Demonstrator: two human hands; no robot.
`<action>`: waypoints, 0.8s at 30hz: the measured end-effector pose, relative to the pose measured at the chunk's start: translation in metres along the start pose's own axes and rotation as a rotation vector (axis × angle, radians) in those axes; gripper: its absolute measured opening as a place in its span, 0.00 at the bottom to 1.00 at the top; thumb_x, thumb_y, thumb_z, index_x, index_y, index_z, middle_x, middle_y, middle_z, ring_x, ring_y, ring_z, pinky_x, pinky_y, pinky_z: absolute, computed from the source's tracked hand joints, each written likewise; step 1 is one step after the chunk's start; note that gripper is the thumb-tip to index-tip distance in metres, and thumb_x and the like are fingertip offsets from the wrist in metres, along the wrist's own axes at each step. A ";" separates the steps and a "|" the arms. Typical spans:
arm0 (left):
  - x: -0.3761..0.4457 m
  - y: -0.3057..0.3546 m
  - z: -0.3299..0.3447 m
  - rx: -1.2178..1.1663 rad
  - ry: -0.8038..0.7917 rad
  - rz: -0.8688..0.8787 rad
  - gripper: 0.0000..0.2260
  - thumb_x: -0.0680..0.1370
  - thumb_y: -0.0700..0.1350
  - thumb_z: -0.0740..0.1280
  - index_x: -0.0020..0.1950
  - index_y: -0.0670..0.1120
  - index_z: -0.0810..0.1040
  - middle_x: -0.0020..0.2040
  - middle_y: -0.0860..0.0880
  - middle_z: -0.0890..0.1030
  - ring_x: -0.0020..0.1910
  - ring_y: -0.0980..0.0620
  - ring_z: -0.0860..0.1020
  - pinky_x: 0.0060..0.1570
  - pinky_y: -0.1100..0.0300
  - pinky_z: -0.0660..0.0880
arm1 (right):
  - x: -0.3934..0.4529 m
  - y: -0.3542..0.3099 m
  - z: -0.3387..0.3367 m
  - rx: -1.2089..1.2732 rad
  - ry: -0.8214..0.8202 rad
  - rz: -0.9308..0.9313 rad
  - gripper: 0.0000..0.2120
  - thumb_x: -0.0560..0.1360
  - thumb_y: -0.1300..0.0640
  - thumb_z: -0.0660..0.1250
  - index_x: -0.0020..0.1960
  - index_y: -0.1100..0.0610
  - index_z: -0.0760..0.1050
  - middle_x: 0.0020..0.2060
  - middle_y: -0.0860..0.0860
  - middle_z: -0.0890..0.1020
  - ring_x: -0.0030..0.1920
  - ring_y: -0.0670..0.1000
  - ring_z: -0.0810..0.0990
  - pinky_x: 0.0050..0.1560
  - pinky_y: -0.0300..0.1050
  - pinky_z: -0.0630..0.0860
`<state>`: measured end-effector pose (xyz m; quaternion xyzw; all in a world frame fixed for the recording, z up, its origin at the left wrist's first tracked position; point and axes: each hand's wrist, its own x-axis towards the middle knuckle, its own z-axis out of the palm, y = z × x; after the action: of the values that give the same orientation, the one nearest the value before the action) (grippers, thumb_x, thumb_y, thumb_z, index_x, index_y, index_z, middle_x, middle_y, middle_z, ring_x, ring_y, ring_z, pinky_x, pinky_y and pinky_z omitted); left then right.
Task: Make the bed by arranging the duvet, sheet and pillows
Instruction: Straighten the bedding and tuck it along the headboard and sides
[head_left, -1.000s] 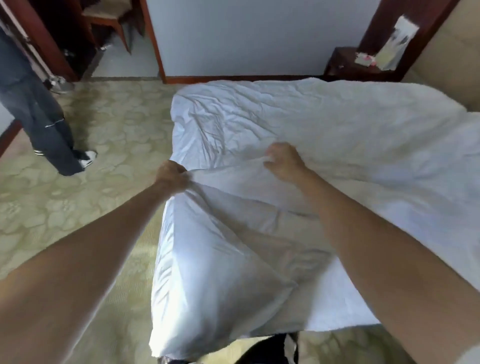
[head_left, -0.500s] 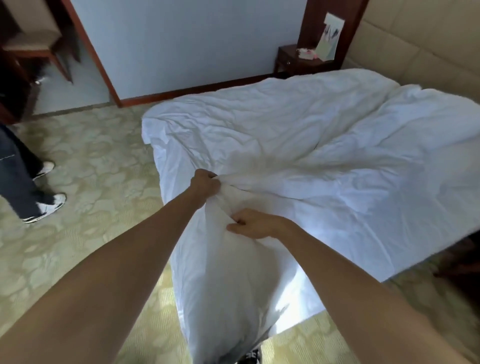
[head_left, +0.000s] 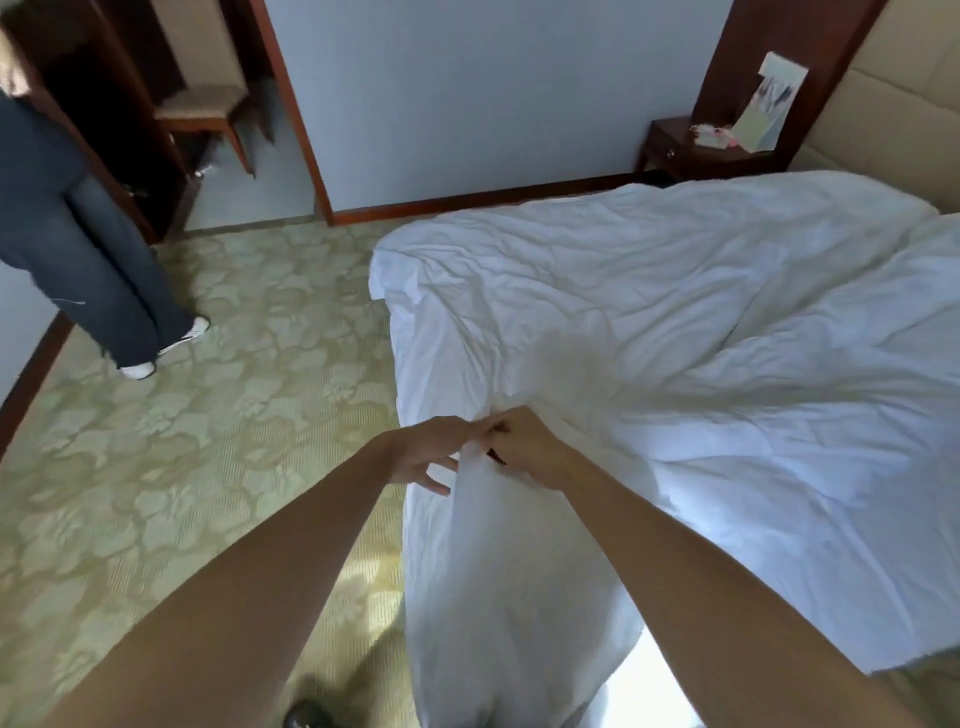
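Observation:
A rumpled white duvet covers the bed and hangs over its foot edge toward me. At that edge my two hands meet on a gathered bunch of the fabric. My left hand pinches the bunch with thumb and forefinger, its other fingers spread loose. My right hand is closed on the same bunch from the right. Below my hands a long fold of duvet hangs down to the floor. No pillows are in view.
Patterned beige carpet fills the left side. A person in dark wide trousers stands at the far left by a dark wood wardrobe and a chair. A bedside table with a card stands by the padded headboard.
My right hand has moved up to meet the left on the gathered fabric. My view has swung left, and the person at the left shows more fully.

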<state>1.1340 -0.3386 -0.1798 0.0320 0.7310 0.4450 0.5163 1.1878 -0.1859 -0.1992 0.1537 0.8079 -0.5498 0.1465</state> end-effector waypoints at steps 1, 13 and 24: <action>0.006 -0.005 -0.008 -0.005 -0.072 0.037 0.25 0.75 0.65 0.65 0.65 0.52 0.74 0.60 0.53 0.80 0.60 0.53 0.78 0.61 0.47 0.76 | 0.008 -0.002 0.003 0.067 0.046 0.017 0.11 0.79 0.62 0.64 0.41 0.64 0.81 0.27 0.52 0.76 0.27 0.46 0.74 0.31 0.38 0.70; 0.061 -0.018 -0.080 0.237 0.037 0.313 0.14 0.67 0.46 0.63 0.47 0.41 0.82 0.42 0.41 0.83 0.41 0.42 0.82 0.41 0.48 0.80 | 0.047 -0.059 0.064 0.349 0.715 0.283 0.19 0.77 0.58 0.66 0.28 0.55 0.70 0.25 0.51 0.71 0.28 0.48 0.72 0.28 0.39 0.67; 0.065 0.034 -0.015 0.034 -0.359 0.264 0.14 0.78 0.34 0.59 0.58 0.41 0.80 0.48 0.48 0.85 0.49 0.52 0.82 0.56 0.58 0.78 | -0.055 -0.071 0.033 -0.517 0.640 0.692 0.41 0.69 0.24 0.59 0.69 0.52 0.70 0.66 0.55 0.76 0.67 0.58 0.74 0.65 0.53 0.69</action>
<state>1.0783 -0.2944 -0.2021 0.2148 0.6240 0.4837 0.5749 1.2111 -0.2460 -0.1282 0.5298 0.8233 -0.1781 0.0989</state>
